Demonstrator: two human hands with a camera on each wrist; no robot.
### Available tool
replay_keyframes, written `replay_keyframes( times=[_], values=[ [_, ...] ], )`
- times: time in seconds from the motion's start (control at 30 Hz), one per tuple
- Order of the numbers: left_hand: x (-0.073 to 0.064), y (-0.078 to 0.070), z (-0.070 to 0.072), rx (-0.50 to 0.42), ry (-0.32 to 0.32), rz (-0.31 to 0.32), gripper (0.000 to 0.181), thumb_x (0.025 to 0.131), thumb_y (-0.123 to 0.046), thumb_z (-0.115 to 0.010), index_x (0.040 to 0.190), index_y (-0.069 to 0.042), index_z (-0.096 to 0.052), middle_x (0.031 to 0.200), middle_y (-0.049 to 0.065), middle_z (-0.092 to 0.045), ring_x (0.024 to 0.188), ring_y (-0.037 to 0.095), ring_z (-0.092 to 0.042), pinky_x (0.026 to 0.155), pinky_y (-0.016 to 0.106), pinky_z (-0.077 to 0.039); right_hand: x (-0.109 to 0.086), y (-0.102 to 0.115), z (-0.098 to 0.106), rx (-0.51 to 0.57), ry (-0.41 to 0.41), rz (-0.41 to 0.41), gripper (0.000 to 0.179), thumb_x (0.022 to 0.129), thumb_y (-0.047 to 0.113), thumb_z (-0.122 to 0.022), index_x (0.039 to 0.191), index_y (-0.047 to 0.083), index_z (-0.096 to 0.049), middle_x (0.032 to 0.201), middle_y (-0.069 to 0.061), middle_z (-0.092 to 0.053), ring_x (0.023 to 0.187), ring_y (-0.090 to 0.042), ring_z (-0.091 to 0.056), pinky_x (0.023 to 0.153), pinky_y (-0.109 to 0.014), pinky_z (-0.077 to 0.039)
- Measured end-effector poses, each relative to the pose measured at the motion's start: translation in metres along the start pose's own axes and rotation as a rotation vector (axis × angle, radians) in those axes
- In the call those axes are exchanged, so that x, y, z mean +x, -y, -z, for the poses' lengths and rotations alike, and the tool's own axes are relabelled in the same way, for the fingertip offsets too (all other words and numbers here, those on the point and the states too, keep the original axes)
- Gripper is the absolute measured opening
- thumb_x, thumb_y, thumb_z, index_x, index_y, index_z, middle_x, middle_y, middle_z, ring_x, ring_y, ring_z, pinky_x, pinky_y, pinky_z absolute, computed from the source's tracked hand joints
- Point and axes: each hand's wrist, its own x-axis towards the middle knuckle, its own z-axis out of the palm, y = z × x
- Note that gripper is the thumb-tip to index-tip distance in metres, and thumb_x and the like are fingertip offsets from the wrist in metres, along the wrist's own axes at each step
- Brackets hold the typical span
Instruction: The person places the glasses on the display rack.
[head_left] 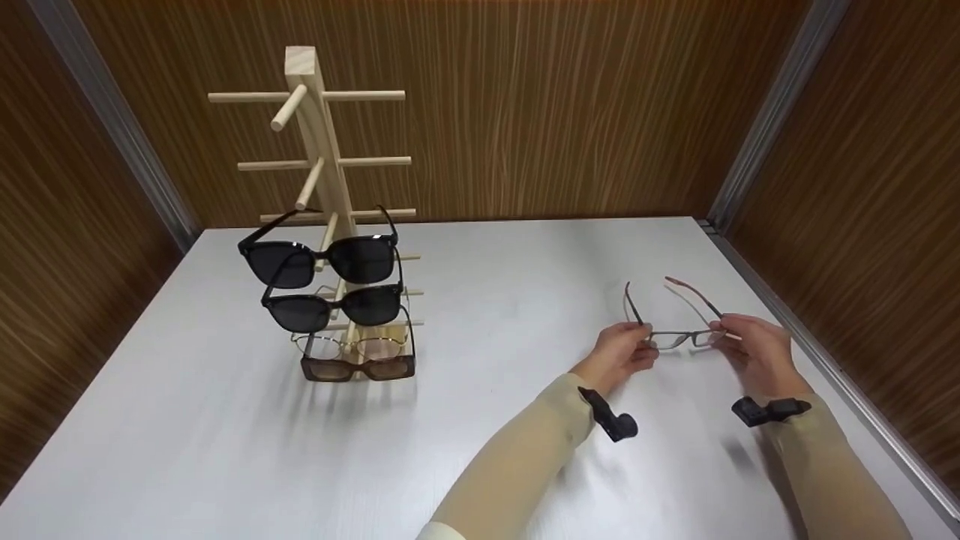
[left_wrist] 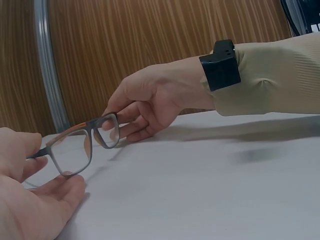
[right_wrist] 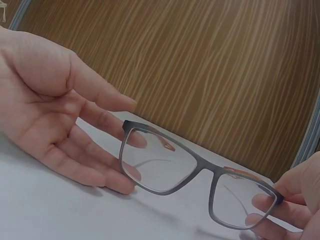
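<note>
A pair of eyeglasses with a dark grey frame [right_wrist: 205, 164], clear lenses and reddish-brown temple tips is held by both hands over the right side of the white table. Its temples are unfolded and point away from me in the head view. My left hand [head_left: 616, 351] pinches the frame's left end near the hinge, with fingertips behind the lens. At the opposite end, my right hand [head_left: 759, 351] grips the hinge corner between thumb and fingers. The right wrist view shows both lenses between the two hands.
On the left stands a wooden peg rack [head_left: 330, 150]. It bears two black sunglasses [head_left: 364, 260], thin gold-rimmed glasses [head_left: 381, 348] and brown-framed sunglasses [head_left: 390, 368], with bare pegs above. Wood-grain panels [head_left: 525, 112] enclose the white table [head_left: 225, 450] at the back and sides.
</note>
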Motion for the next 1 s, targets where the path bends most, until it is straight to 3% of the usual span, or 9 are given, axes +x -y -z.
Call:
replay_keyframes(
  times=[0.2,0.33,0.47,0.67,0.8,1.0],
  values=[
    [-0.005,-0.003,0.005,-0.008,0.007,0.036,0.012,0.089,-0.011,-0.062,0.098,-0.002,-0.06,0.081,0.017,-0.062,0.078,0.029,-0.065,0.072,0.04,-0.054,-0.009,-0.005,0.002,0.054,0.057,0.023,0.04,0.081,0.015,-0.073,0.118,0.009,-0.057,0.106,-0.004,-0.066,0.099,-0.017,-0.06,0.096,-0.029,-0.043],
    [-0.004,-0.005,0.009,-0.019,-0.008,0.041,0.012,0.088,-0.011,-0.063,0.097,-0.003,-0.061,0.083,0.019,-0.063,0.079,0.032,-0.065,0.074,0.044,-0.053,-0.014,-0.006,0.002,0.03,0.112,0.03,0.03,0.084,0.015,-0.07,0.111,0.01,-0.059,0.101,-0.004,-0.068,0.094,-0.017,-0.062,0.093,-0.03,-0.045],
    [-0.003,-0.008,0.014,-0.032,-0.024,0.037,0.012,0.088,-0.01,-0.064,0.097,-0.004,-0.06,0.084,0.019,-0.064,0.079,0.032,-0.065,0.074,0.045,-0.053,-0.018,-0.005,-0.002,-0.015,0.141,0.038,0.036,0.086,0.016,-0.068,0.118,0.009,-0.054,0.099,-0.003,-0.068,0.094,-0.017,-0.063,0.092,-0.032,-0.046],
    [-0.004,-0.013,0.025,-0.019,-0.037,0.04,0.009,0.087,-0.009,-0.065,0.094,-0.005,-0.061,0.082,0.016,-0.064,0.075,0.03,-0.065,0.065,0.037,-0.054,-0.024,-0.006,-0.008,-0.074,0.17,0.026,0.052,0.087,0.018,-0.066,0.131,0.006,-0.041,0.1,-0.001,-0.068,0.097,-0.019,-0.063,0.094,-0.034,-0.045],
    [-0.004,-0.016,0.031,-0.004,-0.02,0.033,0.008,0.086,-0.009,-0.065,0.093,-0.004,-0.062,0.082,0.016,-0.065,0.074,0.03,-0.065,0.061,0.033,-0.054,-0.028,-0.008,-0.011,-0.112,0.227,0.045,0.041,0.091,0.022,-0.062,0.125,0.008,-0.044,0.1,-0.002,-0.067,0.098,-0.022,-0.063,0.093,-0.036,-0.045],
    [-0.009,-0.026,0.038,-0.003,-0.008,0.039,0.007,0.086,-0.007,-0.064,0.092,-0.004,-0.062,0.085,0.019,-0.065,0.076,0.033,-0.066,0.065,0.038,-0.056,-0.029,-0.011,-0.017,-0.096,0.303,0.048,0.023,0.095,0.023,-0.056,0.113,0.009,-0.052,0.101,-0.007,-0.067,0.097,-0.027,-0.064,0.092,-0.042,-0.044]
  ],
)
